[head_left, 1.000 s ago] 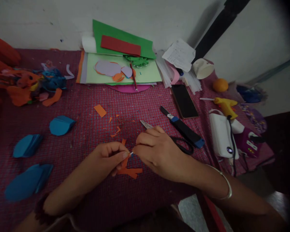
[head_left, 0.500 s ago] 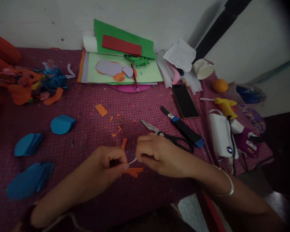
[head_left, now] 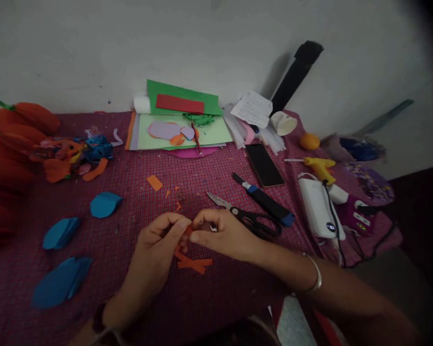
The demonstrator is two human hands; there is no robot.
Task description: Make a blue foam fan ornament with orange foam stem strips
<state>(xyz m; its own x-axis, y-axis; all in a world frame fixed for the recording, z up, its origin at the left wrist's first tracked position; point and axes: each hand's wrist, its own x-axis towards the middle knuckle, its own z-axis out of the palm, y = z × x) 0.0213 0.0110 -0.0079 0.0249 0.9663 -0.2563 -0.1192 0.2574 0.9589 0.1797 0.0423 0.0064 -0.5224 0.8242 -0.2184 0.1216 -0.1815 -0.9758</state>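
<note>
Over the cloth-covered surface (head_left: 133, 182), the left grip (head_left: 155, 242) and right grip (head_left: 225, 235) pinch a small orange piece (head_left: 188, 231), while a crumpled bag (head_left: 332, 145) at right holds something blue (head_left: 359, 149).

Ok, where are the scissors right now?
In the head view, the scissors lie right of centre, between the right hand and the blue-and-black cutter.

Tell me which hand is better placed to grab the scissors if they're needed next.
Probably the right hand: the scissors lie just beyond it, handles to the right; the left hand is farther off. Both, though, meet at a small orange piece.
</note>
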